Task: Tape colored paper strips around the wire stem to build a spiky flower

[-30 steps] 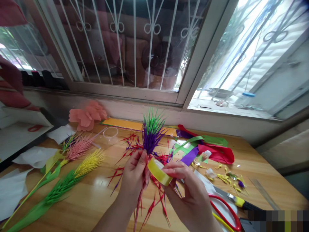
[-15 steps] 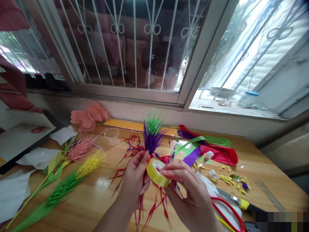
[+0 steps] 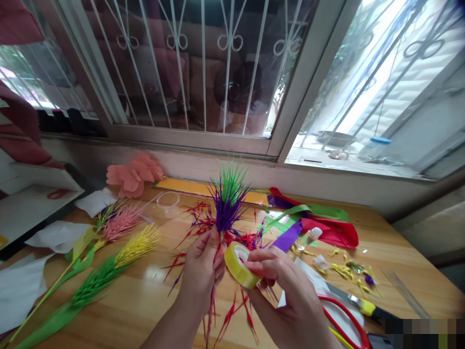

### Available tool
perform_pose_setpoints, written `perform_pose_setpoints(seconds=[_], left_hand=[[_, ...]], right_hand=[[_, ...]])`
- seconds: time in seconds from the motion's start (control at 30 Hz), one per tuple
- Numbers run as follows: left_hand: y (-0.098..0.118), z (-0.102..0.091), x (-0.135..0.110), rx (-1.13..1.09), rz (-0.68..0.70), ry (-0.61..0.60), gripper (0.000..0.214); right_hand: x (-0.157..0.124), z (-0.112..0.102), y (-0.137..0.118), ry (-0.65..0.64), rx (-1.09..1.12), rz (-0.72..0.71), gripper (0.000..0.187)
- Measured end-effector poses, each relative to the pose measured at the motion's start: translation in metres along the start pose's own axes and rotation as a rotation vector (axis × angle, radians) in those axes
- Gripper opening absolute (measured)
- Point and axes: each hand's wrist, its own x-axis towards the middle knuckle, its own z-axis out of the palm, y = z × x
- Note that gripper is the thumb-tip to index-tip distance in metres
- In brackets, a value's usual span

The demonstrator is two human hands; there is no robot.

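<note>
My left hand point(image 3: 201, 274) is closed round the stem of a spiky paper spike point(image 3: 227, 201), purple below and green at the tip, held upright above the wooden table point(image 3: 145, 291). Red spiky strips hang down from under that hand. My right hand point(image 3: 286, 295) grips a yellowish roll of clear tape point(image 3: 238, 265) right beside the left fingers, touching the stem area.
Finished paper spikes lie at left: green point(image 3: 90, 286), yellow point(image 3: 136, 247) and pink point(image 3: 119, 223). A pink paper flower point(image 3: 132, 177) sits by the window sill. Coloured paper strips point(image 3: 312, 223) lie at right, red-handled scissors point(image 3: 345, 317) and a yellow-handled knife point(image 3: 363, 305) at lower right.
The tape roll and my right hand have shifted slightly down and closer to the stem. My left hand turned the spike a little; it stands a bit higher.
</note>
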Motion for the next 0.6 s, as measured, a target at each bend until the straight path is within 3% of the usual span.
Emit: perform_pose_setpoints(seconds=[0.6], left_hand=[[-0.003,-0.0062,0.0018,-0.066,-0.112,-0.183,0.039]], right_hand=[[0.003,-0.0097,0.002,0.057,0.009,-0.059,0.029]])
